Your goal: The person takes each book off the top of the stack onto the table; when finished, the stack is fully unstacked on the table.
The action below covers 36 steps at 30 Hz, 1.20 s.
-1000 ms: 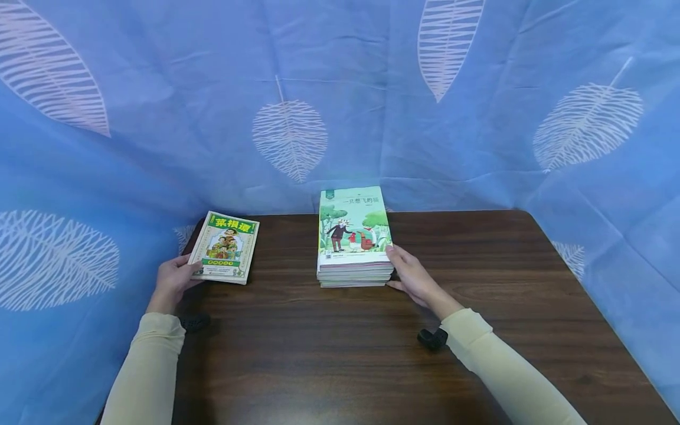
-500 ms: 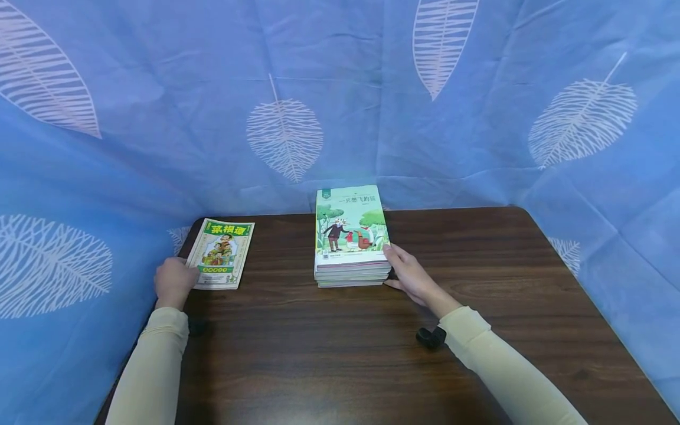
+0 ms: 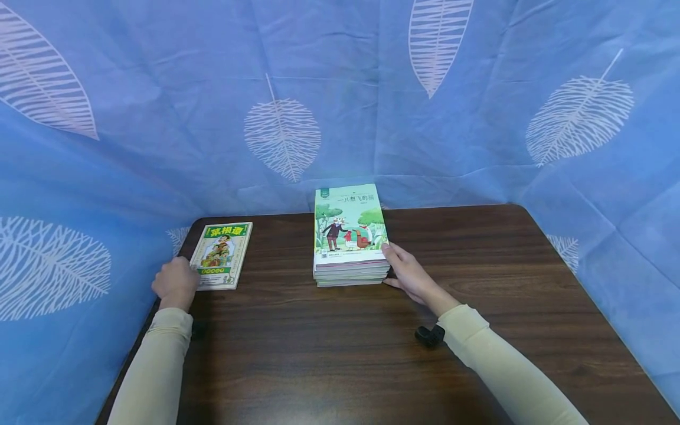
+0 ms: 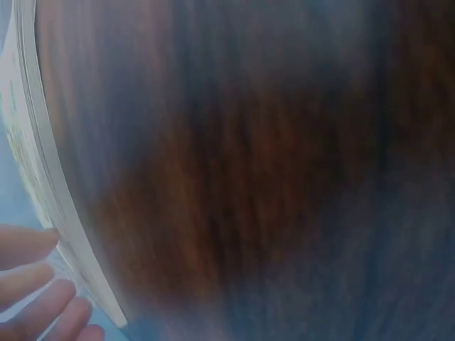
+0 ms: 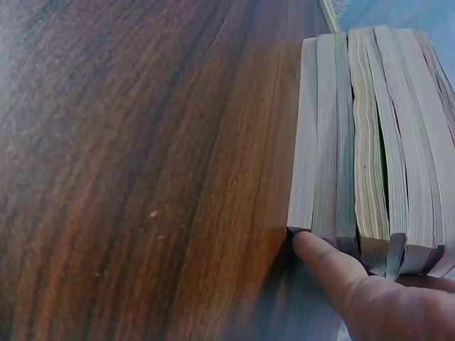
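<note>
A small book with a green-and-yellow title band [image 3: 218, 254] lies near the table's back left corner. At its left edge is my left hand [image 3: 175, 282]; in the left wrist view its loosely bent fingers [image 4: 43, 312] are beside the page block [image 4: 53, 177], one fingertip close to or touching it. In the middle at the back stands a stack of books [image 3: 350, 236], its top cover pale green with cartoon figures. My right hand [image 3: 411, 274] grips its near right corner, one digit on the top cover and another [image 5: 330, 266] at the bottom book.
The dark wooden table [image 3: 319, 354] stretches from the books toward me and to the right. A blue cloth with white leaf prints [image 3: 340, 130] hangs close behind and along its sides. A black device [image 3: 430, 336] sits at my right wrist.
The small book has come down flat onto the table. My left hand has turned over and drawn back to the book's left edge. My right hand stays at the stack.
</note>
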Available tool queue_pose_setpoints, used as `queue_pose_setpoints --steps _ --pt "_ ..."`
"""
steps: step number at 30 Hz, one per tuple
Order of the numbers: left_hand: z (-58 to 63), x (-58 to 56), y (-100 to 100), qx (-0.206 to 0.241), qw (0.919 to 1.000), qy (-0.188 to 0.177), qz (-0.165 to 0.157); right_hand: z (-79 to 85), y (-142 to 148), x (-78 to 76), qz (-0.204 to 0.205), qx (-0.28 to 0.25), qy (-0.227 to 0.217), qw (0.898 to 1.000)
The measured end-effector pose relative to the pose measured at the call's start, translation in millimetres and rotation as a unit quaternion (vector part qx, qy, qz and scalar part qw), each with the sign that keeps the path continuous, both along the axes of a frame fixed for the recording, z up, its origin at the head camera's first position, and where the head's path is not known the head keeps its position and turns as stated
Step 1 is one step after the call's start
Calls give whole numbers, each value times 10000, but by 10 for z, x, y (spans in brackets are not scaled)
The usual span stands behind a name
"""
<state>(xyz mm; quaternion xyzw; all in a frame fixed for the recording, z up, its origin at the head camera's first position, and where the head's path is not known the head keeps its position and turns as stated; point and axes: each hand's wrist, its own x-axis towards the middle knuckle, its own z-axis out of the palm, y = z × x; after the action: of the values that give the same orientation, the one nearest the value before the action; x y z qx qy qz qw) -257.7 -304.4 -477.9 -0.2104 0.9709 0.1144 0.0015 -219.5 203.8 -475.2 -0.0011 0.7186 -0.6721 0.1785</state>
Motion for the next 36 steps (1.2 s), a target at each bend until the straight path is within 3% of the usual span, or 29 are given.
queue_pose_setpoints --steps 3,7,12,17,20,28,36 --pt "6 14 86 165 9993 305 -132 -5 1 -1 0 -2 6 10000" --pt "36 7 308 772 9922 867 -452 1 7 3 5 34 27 10000" --pt "143 -24 749 1834 9663 1408 -1127 5 9 2 -28 57 13 10000" --pt "248 -24 1270 2931 9370 1229 -1448 1 -4 -9 -46 22 -23 10000" --pt "273 -44 1567 3270 9263 1080 -1531 -8 -13 -15 -51 -17 -35 10000" --pt "233 -101 2220 3405 9205 668 -1797 -15 -25 -9 -55 9 -33 10000" --pt "258 -91 2427 3252 9255 682 -1816 30 -26 -2 -110 35 -84 9999"
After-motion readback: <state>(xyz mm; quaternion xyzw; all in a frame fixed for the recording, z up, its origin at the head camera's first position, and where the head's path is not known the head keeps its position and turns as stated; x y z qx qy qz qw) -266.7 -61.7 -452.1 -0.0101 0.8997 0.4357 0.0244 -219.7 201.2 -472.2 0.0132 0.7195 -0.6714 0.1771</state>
